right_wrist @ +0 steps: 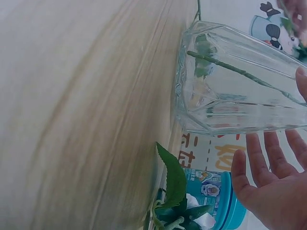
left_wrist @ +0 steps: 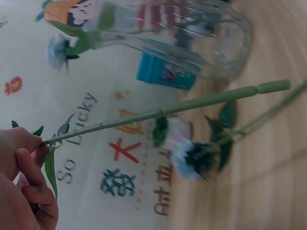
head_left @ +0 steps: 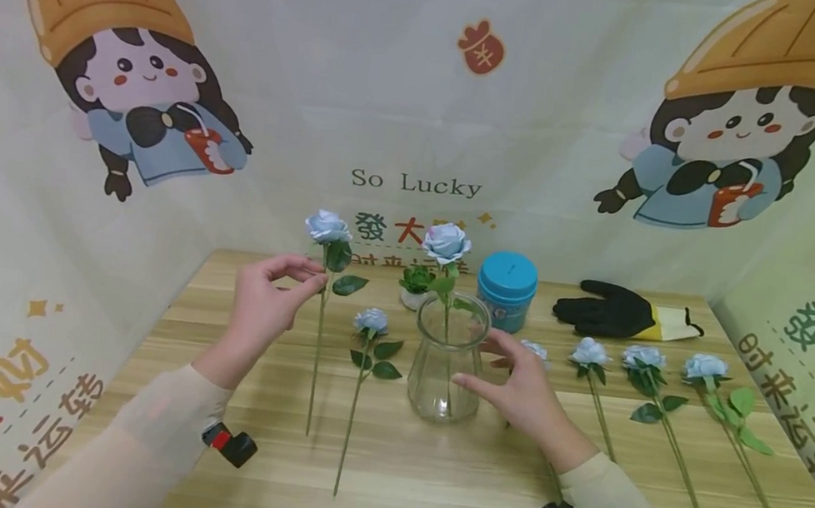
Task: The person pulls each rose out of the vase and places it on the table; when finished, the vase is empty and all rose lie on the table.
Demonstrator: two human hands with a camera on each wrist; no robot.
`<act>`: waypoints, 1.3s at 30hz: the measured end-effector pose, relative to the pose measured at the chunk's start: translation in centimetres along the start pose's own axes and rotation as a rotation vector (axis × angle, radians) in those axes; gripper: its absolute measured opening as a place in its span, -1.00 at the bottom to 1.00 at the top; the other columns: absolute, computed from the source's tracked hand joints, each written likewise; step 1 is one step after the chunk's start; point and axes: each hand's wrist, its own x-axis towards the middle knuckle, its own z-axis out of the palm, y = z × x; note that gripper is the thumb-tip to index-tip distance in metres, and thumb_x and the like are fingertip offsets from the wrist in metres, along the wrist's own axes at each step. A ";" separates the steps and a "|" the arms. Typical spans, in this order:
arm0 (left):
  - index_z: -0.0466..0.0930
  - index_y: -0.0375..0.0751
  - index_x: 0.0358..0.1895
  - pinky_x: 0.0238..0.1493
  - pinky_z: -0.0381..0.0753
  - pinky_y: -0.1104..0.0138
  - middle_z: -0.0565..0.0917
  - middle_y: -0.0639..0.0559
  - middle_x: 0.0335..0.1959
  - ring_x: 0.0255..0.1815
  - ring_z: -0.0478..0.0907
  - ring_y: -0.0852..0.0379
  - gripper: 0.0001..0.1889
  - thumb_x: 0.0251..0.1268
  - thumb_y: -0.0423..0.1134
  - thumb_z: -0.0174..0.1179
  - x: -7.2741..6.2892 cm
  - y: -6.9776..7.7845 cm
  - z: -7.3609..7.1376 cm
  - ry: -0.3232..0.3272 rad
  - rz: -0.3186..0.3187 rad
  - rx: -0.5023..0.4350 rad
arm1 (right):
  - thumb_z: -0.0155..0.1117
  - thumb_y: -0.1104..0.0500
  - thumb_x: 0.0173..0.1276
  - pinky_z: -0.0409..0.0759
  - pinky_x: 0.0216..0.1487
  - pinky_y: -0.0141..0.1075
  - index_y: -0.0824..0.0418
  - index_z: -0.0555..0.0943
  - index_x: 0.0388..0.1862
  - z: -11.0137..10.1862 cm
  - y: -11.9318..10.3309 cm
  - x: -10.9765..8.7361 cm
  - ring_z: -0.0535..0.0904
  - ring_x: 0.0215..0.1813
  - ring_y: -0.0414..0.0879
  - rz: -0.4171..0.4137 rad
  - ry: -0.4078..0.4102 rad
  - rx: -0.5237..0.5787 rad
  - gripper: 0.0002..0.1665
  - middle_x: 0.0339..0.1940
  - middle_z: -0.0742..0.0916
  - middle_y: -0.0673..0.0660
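My left hand [head_left: 270, 293] pinches a pale blue artificial rose [head_left: 328, 228] by its stem, just below the bloom. That stem hangs nearly upright, left of a clear glass vase [head_left: 443, 392]. Inside the vase stands another blue rose [head_left: 447, 243], its stem visible through the glass [right_wrist: 244, 74]. Beside the vase is my right hand [head_left: 521, 384], fingers fairly straight at its side and thumb overlapping its front. Between the held rose and the vase, a rose [head_left: 371, 321] lies on the table. My right hand partly hides another rose [head_left: 534, 350].
Several blue roses [head_left: 643, 358] lie in a row on the right of the wooden table [head_left: 260, 489]. Behind the vase stand a blue-lidded jar [head_left: 506, 290] and a small potted plant [head_left: 416, 284]. A black glove [head_left: 608, 310] lies at the back right. Printed cloth [head_left: 338, 70] hangs around the table.
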 end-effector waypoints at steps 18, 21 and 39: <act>0.76 -0.21 -0.10 -0.72 0.47 0.40 0.77 -0.19 -0.17 -0.78 0.32 0.24 -0.83 0.38 -0.21 0.38 0.0 -9.0 -0.3 -0.218 -0.125 0.272 | 0.63 0.01 0.21 0.69 0.25 0.08 0.17 0.51 0.41 0.0 -0.2 -0.1 0.63 0.28 0.14 0.019 -0.015 0.003 -0.17 0.28 0.70 0.19; 0.76 -0.22 -0.11 -0.70 0.52 0.38 0.76 -0.15 -0.22 -0.74 0.35 0.23 -0.83 0.36 -0.20 0.40 0.1 -9.9 -0.2 -0.239 -0.146 0.280 | 0.63 0.02 0.20 0.69 0.24 0.09 0.18 0.51 0.41 -0.1 -0.3 -0.1 0.63 0.28 0.14 0.015 -0.012 0.001 -0.17 0.28 0.70 0.19; 0.75 -0.34 -0.12 -0.67 0.55 0.40 0.78 -0.06 -0.35 -0.60 0.51 0.20 -0.83 0.29 -0.33 0.42 -0.1 -13.3 0.0 -0.252 -0.219 0.227 | 0.63 0.02 0.20 0.70 0.23 0.12 0.18 0.51 0.40 0.0 0.0 0.0 0.63 0.27 0.14 0.019 -0.011 -0.012 -0.17 0.27 0.70 0.18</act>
